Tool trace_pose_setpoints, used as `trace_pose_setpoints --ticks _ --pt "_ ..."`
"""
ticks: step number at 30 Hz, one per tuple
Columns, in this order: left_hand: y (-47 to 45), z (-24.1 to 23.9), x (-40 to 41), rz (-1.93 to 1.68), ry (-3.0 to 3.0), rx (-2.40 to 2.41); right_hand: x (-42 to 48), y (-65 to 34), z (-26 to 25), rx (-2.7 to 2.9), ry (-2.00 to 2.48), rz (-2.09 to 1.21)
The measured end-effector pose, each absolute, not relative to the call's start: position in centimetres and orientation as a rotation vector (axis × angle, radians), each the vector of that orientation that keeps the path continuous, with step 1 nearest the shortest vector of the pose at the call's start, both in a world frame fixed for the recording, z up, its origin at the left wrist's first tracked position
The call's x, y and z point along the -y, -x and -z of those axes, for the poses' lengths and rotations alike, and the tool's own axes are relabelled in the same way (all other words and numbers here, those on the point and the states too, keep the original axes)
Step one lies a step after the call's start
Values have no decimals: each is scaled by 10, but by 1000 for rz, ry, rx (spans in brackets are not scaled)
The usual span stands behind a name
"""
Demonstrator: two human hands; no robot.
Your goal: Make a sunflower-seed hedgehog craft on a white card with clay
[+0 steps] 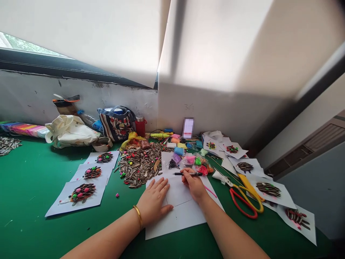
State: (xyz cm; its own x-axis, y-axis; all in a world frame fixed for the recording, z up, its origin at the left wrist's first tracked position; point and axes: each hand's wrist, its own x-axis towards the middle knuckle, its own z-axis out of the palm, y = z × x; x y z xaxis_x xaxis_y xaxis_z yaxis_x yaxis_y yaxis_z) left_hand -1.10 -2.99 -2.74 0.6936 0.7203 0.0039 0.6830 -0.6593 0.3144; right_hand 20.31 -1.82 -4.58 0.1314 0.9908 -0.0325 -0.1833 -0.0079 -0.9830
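Observation:
My left hand [154,201] lies flat on a white sheet of paper [175,228], fingers stretched out and apart, a gold bangle [137,217] round the wrist. Between the fingers of my right hand [193,185] is a dark pen [179,174], held almost level above the sheet's far part. Thin lines are drawn across the paper. Just past it, several bags of coloured clay [190,159] lie bunched together. A heap of striped sunflower seeds [140,165] spreads beyond my left hand, dotted with small coloured balls.
Paper cards with seed hedgehogs lie left [83,194] and right [272,190]. Scissors [244,207] with red and yellow handles rest right of the sheet. Along the wall stand a white cloth bag [71,131], a patterned bag [117,124], a red flask [140,126] and a phone [188,128].

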Motion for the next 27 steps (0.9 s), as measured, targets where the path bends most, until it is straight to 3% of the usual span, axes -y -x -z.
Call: trace_pose_setpoints --ticks 27 --pt "11 32 26 -228 -2607 -1111 13 -208 46 928 1130 -1183"
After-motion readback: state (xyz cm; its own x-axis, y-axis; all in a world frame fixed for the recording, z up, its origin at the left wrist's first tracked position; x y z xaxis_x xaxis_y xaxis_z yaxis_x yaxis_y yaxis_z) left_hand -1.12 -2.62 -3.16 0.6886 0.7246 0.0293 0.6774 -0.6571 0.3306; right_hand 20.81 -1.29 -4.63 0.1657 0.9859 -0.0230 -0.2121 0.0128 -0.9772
